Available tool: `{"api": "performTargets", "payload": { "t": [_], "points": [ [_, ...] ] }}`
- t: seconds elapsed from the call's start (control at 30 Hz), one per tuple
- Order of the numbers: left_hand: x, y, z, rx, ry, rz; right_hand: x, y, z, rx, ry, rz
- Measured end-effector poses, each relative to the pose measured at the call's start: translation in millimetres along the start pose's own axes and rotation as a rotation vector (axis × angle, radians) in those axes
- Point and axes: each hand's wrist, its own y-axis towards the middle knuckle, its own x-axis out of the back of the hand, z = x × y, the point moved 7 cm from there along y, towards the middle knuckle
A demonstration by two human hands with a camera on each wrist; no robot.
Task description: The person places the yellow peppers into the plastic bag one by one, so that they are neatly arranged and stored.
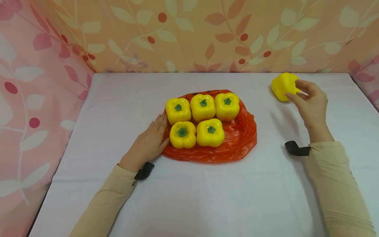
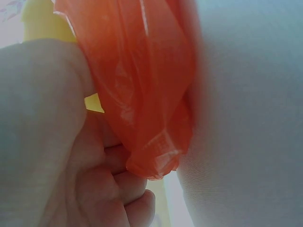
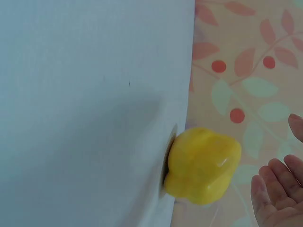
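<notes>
Several yellow bell peppers stand on a crumpled red plastic bag (image 1: 237, 141), stems up: a back row of three, with one bell pepper (image 1: 203, 107) in its middle, and a front row of two. My left hand (image 1: 149, 140) lies along the bag's left edge, fingers straight, beside the peppers. In the left wrist view the red bag (image 2: 142, 94) hangs over part of those fingers. At the far right lies another yellow bell pepper (image 1: 283, 86), its stem out of sight. My right hand (image 1: 312, 102) is beside that bell pepper (image 3: 202, 165), apart from it, fingers loosely bent and holding nothing.
A white cloth covers the table (image 1: 207, 197). Behind it hangs a patterned curtain (image 1: 189, 36), close to the lone pepper, with a pink one (image 1: 32, 108) along the left side. Dark camera mounts (image 1: 296, 148) stick out from both wrists.
</notes>
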Motion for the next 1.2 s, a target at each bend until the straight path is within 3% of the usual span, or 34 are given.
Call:
{"api": "performTargets", "payload": {
  "t": [0.2,0.4,0.67,0.83,1.2],
  "points": [
    [0.7,0.4,0.4,0.004,-0.007,0.003,11,11.2,-13,-0.103,0.023,-0.079],
    [1.2,0.1,1.2,0.004,0.001,0.006,16,19.6,-20,-0.157,-0.062,-0.121],
    [-0.2,0.8,1.5,0.009,-0.006,0.014,14,27.1,-26,-0.196,-0.154,-0.093],
    [-0.6,1.2,1.0,0.008,-0.006,0.013,8,30.8,-30,-0.205,-0.218,-0.031],
    [-1.3,1.2,2.0,0.015,0.001,0.019,-8,41.3,-29,-0.200,-0.252,0.077]
  ]
}}
